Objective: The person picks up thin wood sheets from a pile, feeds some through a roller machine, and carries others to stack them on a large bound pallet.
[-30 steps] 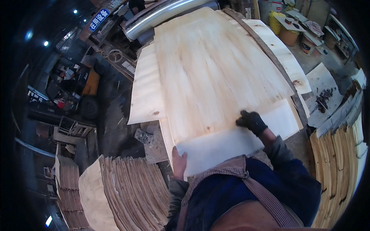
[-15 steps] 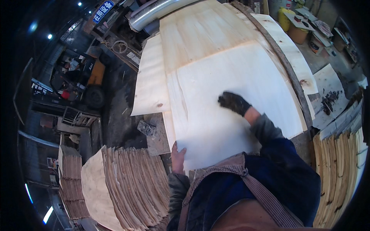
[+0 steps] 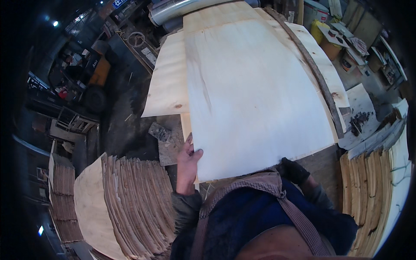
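A large pale wood veneer sheet (image 3: 255, 95) lies flat before me on top of other sheets. My bare left hand (image 3: 187, 162) grips its left edge close to the near corner, thumb over the top and the other fingers along the side. At the near edge, right of my body, my right hand (image 3: 296, 172) in a black glove holds the sheet's rim, its fingers partly hidden. Another veneer sheet (image 3: 167, 78) sticks out from underneath on the left. Along the right side runs a dark, rough wooden strip (image 3: 310, 60).
A shiny roller (image 3: 186, 9) lies across the far end. Tall veneer stacks stand at my left (image 3: 134, 195) and right (image 3: 364, 186). Beyond the left aisle is an orange and black forklift (image 3: 99, 71) with a person by it. A yellow bag (image 3: 320, 30) sits far right.
The top sheet has slid away from me, toward the roller. My right hand has come back from the sheet's middle to its near edge; my left hand still holds the left edge.
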`<action>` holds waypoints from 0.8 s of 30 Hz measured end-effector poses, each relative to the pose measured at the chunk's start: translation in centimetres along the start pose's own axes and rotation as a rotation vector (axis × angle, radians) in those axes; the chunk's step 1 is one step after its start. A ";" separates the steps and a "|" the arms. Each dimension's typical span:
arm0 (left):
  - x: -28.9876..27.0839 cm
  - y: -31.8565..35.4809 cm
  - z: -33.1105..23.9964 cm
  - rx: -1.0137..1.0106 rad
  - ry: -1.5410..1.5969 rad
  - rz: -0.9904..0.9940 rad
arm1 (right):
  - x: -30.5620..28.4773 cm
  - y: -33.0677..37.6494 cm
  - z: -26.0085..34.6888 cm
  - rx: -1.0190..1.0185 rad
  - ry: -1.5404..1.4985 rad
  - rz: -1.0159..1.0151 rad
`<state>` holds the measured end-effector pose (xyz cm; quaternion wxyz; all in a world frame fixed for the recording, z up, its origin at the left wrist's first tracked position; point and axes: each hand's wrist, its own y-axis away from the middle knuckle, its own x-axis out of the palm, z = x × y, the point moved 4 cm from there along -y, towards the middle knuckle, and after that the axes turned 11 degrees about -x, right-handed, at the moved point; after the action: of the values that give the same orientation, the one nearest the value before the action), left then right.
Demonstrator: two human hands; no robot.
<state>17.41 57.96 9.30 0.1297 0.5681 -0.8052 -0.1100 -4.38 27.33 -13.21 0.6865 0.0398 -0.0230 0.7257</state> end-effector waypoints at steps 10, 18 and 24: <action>-3.6 -2.6 1.7 -0.043 -0.118 -0.221 | -1.5 -4.5 9.3 -0.190 0.728 -0.109; -3.9 -5.2 15.2 -0.056 -0.986 -0.387 | -6.5 -20.5 9.0 -0.246 -0.284 -0.283; -3.3 -4.8 15.0 -0.087 -0.858 -0.375 | -10.0 -34.1 7.7 -0.320 -0.924 -0.349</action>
<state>17.73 59.96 -6.71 -0.2134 0.6011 -0.6641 -0.3900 30.44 18.61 -7.19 0.7130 0.2540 -0.4274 0.4944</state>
